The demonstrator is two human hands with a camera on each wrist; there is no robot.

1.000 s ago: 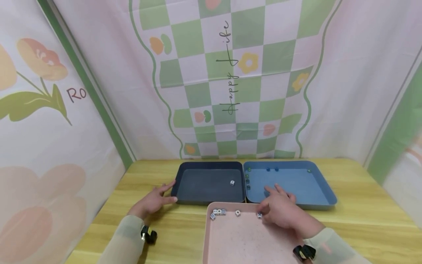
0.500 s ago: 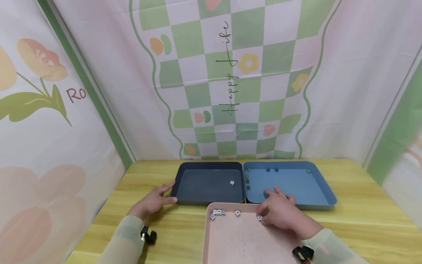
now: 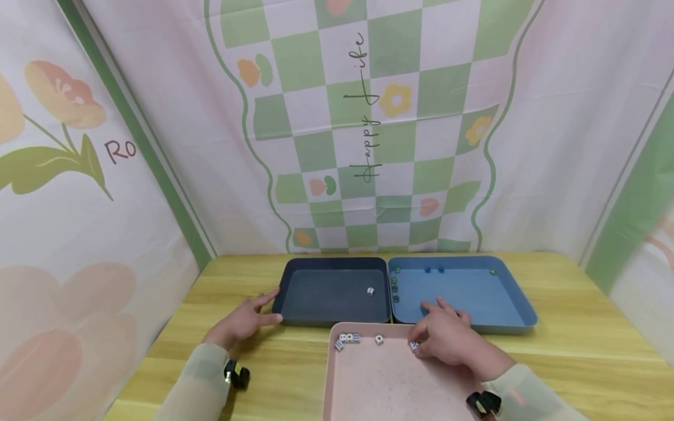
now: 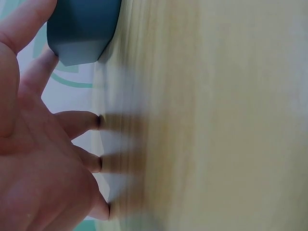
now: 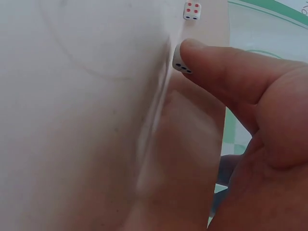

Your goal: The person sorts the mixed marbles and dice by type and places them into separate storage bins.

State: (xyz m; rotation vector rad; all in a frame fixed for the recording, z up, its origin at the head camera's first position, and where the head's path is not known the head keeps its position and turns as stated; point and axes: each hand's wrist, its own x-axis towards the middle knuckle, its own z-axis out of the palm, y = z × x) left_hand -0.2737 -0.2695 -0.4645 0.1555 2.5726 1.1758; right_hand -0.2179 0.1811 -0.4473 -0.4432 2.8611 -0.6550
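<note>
Right hand [image 3: 451, 336] over the far edge of the pink tray [image 3: 379, 380], thumb tip against a white die [image 5: 182, 61] inside it, just by the wall. Forefinger hidden in the right wrist view; cannot tell whether the die is pinched or only pressed by the thumb. Left hand [image 3: 242, 320] at the dark tray [image 3: 326, 298], thumb and forefinger spread apart and touching its left end, nothing gripped. Lone white die [image 3: 379, 340] left of the right hand, dice cluster [image 3: 347, 339] in the corner beyond.

Handling, my judgement: use the wall as a backstop, seat thumb and forefinger on opposite faces before lifting. Small, hard, probably slippery; off-centre pressure could spin it loose. Lift clear of the rim. Light left-hand contact should steady the dark tray.
</note>
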